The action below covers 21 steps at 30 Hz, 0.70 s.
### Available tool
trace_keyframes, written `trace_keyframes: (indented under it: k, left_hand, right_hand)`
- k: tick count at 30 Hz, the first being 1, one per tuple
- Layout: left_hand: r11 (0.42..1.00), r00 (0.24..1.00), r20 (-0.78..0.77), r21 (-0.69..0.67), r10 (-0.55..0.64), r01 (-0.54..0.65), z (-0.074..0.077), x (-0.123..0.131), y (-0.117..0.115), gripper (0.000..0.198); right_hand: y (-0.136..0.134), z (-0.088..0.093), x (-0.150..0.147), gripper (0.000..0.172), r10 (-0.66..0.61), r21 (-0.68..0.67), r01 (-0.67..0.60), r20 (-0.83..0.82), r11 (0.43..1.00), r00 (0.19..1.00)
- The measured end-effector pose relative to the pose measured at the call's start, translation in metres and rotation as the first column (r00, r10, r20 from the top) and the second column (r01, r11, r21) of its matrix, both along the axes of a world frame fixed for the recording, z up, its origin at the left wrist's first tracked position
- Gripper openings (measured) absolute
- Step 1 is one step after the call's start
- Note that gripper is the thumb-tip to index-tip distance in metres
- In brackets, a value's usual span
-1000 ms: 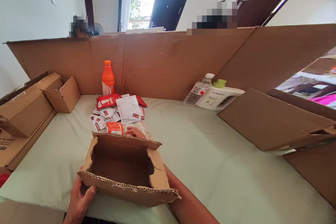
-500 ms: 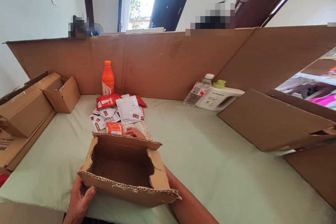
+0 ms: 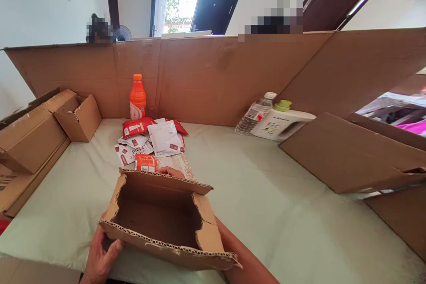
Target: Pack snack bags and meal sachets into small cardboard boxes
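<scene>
An open-topped cardboard box [image 3: 156, 213] with torn flaps is tilted towards me at the near side of the table. My left hand [image 3: 101, 253] grips its near left corner, the thumb showing in front and the fingers hidden under it. My right arm reaches round the box's right side. Behind the far flap shows the back of my right hand [image 3: 173, 171], beside an orange-and-white packet [image 3: 146, 163]; its fingers are mostly hidden. Beyond lie several white sachets [image 3: 163, 137] and red packets [image 3: 138, 127].
An orange bottle [image 3: 137, 97] stands by the cardboard partition [image 3: 199, 80]. A clear plastic bottle [image 3: 254, 115] leans beside a white jug [image 3: 279, 123] with a green cap. Cardboard boxes stand left [image 3: 36, 133] and right [image 3: 349, 155]. Two people's heads show blurred behind the partition.
The box has shifted slightly right and nearer to me, its right end most. My right hand has sunk further behind the far flap, so less of its fingers shows.
</scene>
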State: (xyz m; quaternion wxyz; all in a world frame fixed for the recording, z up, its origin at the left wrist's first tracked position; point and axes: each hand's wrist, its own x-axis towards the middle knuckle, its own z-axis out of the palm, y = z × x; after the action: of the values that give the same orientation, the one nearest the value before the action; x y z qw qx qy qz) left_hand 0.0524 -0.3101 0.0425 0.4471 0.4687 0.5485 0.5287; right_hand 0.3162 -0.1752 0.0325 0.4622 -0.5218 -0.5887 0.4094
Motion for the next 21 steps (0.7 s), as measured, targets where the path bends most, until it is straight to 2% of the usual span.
trace_keyframes:
  k: [5, 10, 12, 14, 16, 17, 21]
  left_hand:
    - [0.997, 0.996, -0.063, -0.029, -0.066, 0.065, -0.001, -0.002, 0.001, 0.076]
    - [0.989, 0.984, -0.099, -0.014, -0.151, 0.15, -0.001, 0.001, 0.003, 0.08]
    - [0.987, 0.98, -0.116, -0.025, -0.159, 0.158, 0.0, 0.003, 0.003, 0.079]
    - [0.986, 0.979, -0.121, -0.031, -0.165, 0.162, 0.002, 0.004, 0.004, 0.078]
    - [0.987, 0.979, -0.124, -0.031, -0.16, 0.157, 0.002, 0.005, 0.004, 0.078]
    - [0.988, 0.98, -0.127, -0.032, -0.151, 0.148, 0.001, 0.005, 0.004, 0.078]
    - [0.993, 0.984, -0.135, -0.043, -0.115, 0.11, -0.005, 0.005, 0.004, 0.075]
  right_hand:
    - [0.021, -0.009, 0.008, 0.032, -0.079, 0.003, 0.08, 0.092, 0.997, 0.993]
    - [0.056, -0.001, 0.021, 0.028, -0.259, 0.14, 0.231, 0.228, 0.963, 0.939]
    - [0.072, 0.007, 0.025, 0.037, -0.344, 0.199, 0.293, 0.308, 0.935, 0.887]
    - [0.089, 0.015, 0.027, 0.054, -0.41, 0.204, 0.355, 0.479, 0.912, 0.776]
    - [0.105, 0.021, 0.03, 0.067, -0.41, 0.16, 0.41, 0.64, 0.898, 0.65]
    - [0.111, 0.022, 0.032, 0.069, -0.391, 0.126, 0.429, 0.685, 0.894, 0.614]
    - [0.126, 0.02, 0.041, 0.074, -0.362, 0.066, 0.449, 0.699, 0.891, 0.617]
